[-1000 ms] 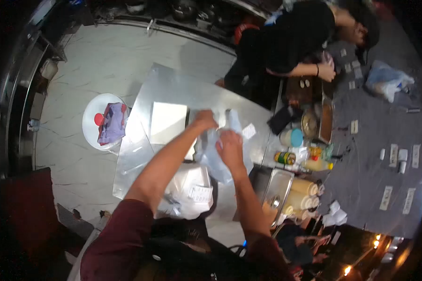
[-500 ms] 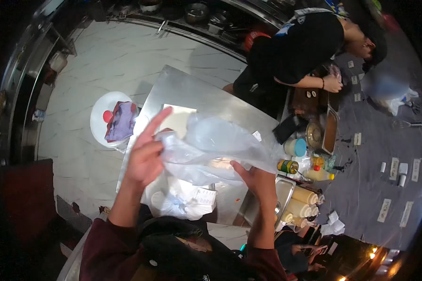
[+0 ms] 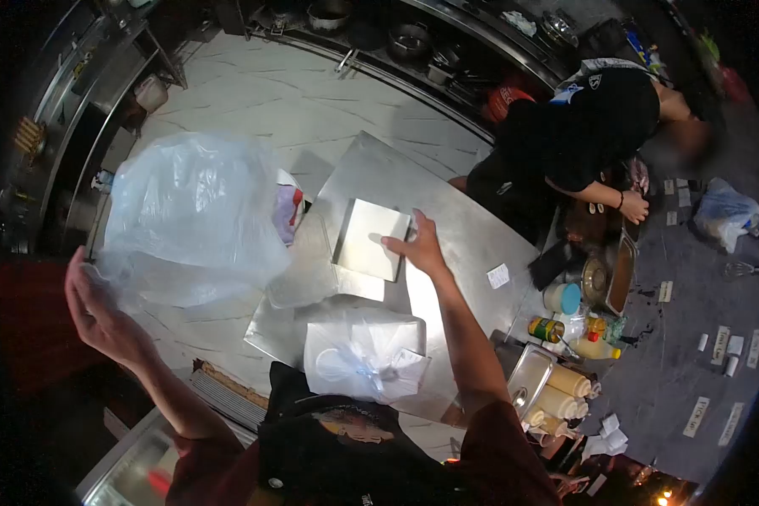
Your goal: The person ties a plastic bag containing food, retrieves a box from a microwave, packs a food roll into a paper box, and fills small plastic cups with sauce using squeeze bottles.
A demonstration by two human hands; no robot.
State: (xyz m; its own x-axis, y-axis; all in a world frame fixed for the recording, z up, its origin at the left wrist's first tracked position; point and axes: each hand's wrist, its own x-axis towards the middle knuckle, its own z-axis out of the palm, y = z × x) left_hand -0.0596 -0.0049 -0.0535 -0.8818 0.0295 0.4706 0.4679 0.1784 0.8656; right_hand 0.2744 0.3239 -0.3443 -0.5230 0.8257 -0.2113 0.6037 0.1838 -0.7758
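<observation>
My left hand [image 3: 105, 325] is out at the left, holding the edge of a translucent plastic bag [image 3: 194, 219]. The bag billows wide above the floor and the table's left corner. Over the steel table [image 3: 472, 320], my right hand [image 3: 422, 249] grips the right edge of a white box [image 3: 367, 232], thumb on its top and fingers along its side. Below the box, close to my body, sits a knotted white plastic bag [image 3: 367, 354] with a box shape inside and a paper slip on it.
A receipt [image 3: 498, 276] lies on the table's right part. Squeeze bottles [image 3: 565, 392], a steel pan [image 3: 531, 375] and jars line the right side. A co-worker [image 3: 599, 126] bends over the dark counter [image 3: 649, 363]. Behind the bag is a stool with purple cloth [image 3: 287, 211].
My left hand has swung left with the bag, which has puffed open. My right hand has let go of the bag and taken the white box, now uncovered.
</observation>
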